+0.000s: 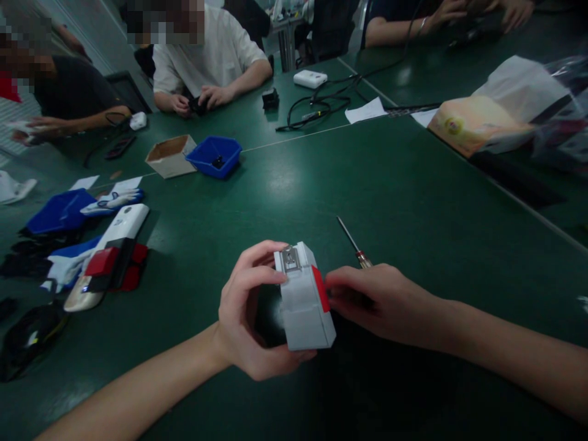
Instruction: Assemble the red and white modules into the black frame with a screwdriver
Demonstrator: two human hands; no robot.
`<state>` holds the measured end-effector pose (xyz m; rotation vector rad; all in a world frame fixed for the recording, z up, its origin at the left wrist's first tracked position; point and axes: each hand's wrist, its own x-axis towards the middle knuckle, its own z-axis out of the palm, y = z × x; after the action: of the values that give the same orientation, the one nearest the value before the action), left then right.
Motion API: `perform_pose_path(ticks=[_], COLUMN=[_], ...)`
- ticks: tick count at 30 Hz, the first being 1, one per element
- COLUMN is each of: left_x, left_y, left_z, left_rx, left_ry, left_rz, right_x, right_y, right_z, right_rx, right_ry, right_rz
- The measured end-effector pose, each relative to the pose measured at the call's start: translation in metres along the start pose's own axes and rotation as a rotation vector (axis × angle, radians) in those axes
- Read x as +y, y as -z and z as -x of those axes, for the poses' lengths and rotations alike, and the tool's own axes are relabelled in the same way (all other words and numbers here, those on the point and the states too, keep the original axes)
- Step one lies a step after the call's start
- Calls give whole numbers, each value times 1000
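My left hand [250,306] is closed around a light grey plastic housing [305,315], fingers on its top edge and thumb beneath. A metal clip or latch plate [290,260] sits at the housing's upper end. Along its right side runs a red panel [321,288]. My right hand [381,300] is at that panel, thumb and fingers curled together at its edge; whether something small is between them is hidden. Beyond my right hand a screwdriver [357,248] lies on the green table, its handle partly covered by the hand.
Ahead stand a blue bin [215,156] with small black parts and an open cardboard box [169,156]. To the left lie a white device with red and black parts [114,257], gloves [113,201] and another blue bin [62,211]. Cables [316,107] and co-workers are across the table.
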<state>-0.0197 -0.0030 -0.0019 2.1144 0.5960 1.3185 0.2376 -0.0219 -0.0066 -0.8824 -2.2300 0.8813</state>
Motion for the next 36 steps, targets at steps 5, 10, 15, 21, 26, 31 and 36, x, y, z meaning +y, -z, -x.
perform_pose_path(ticks=[5,10,15,21,26,31,36], left_x=[1,1,3,3,1,1,4], left_y=[1,2,0,-1,0,-1,1], left_z=[-2,-5,-4,-6,-7,-6,-12], left_rx=[3,-21,-70,-106,-96,-93,-211], left_ry=[-15,5,-81,-58,-42,-35,-21], left_rz=[-30,-74,-101,-134,-72,-45,-104], right_x=[-2,-6,-9,-8,-4,-1,-2], right_y=[-4,-16,-15,-12,-10,-9,-9], right_z=[1,-6,-8,-7,-9,-7,-6], right_rx=[-50,40,60,166,180,153,181], right_ry=[-87,-161,-209,-97,-86,-65,-88], right_rz=[-41,-15,-67,144,208,162,139])
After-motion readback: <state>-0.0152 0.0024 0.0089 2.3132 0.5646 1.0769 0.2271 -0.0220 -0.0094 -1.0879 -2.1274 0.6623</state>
